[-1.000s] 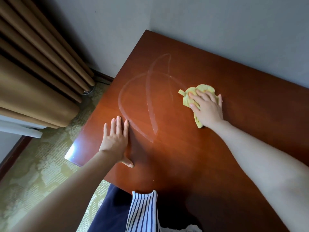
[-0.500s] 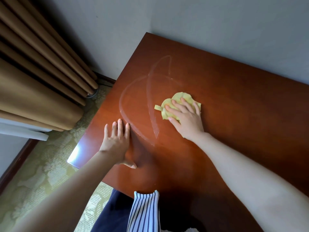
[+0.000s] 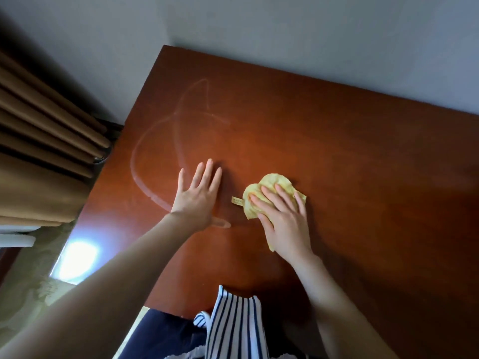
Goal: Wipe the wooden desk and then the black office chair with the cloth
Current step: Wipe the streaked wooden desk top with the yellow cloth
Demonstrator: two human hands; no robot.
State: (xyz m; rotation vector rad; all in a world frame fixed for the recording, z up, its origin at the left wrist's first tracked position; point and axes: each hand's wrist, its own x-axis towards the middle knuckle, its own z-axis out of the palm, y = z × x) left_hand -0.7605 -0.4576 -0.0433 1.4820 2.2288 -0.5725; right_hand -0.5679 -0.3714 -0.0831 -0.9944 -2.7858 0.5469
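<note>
A reddish-brown wooden desk (image 3: 337, 141) fills most of the view, its far edge against the wall. Pale curved wipe streaks (image 3: 155, 156) mark its left part. A crumpled yellow cloth (image 3: 272, 183) lies near the desk's middle. My right hand (image 3: 282, 218) presses flat on the cloth with straight spread fingers. My left hand (image 3: 197, 195) rests flat on the bare wood just left of the cloth, fingers straight, thumb out to the right. The black office chair is not in view.
Brown curtains (image 3: 39, 156) hang to the left of the desk. A grey wall (image 3: 285, 35) stands behind it. Patterned carpet (image 3: 31, 288) shows at lower left. My striped top (image 3: 233, 327) is at the desk's near edge.
My right hand has slid the cloth toward me and to the left, close to my left hand. The left hand has stayed flat on the desk. My head has moved closer over the desk.
</note>
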